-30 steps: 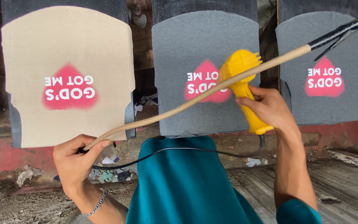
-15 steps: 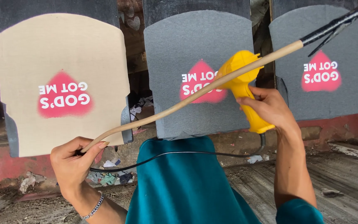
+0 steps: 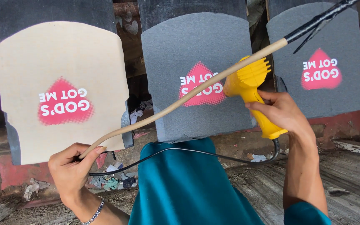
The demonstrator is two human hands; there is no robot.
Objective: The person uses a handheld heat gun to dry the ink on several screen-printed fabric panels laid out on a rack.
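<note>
Up ahead, my right hand (image 3: pixel 286 114) was wrapped tight round the grip of the yellow heat gun (image 3: pixel 251 89), nozzle aimed away from me at the middle grey panel (image 3: pixel 196 62), which hung just beyond it. My left hand (image 3: pixel 69 171) sat lower and nearer my body, pinching the near end of the stick (image 3: pixel 180 104) together with the black cord (image 3: pixel 180 151). The stick's long axis rose from my left hand up and rightward, crossing in front of the gun, above my right hand. The right hand was nearer the panel. A beige panel (image 3: pixel 59 62) hung above my left hand.
</note>
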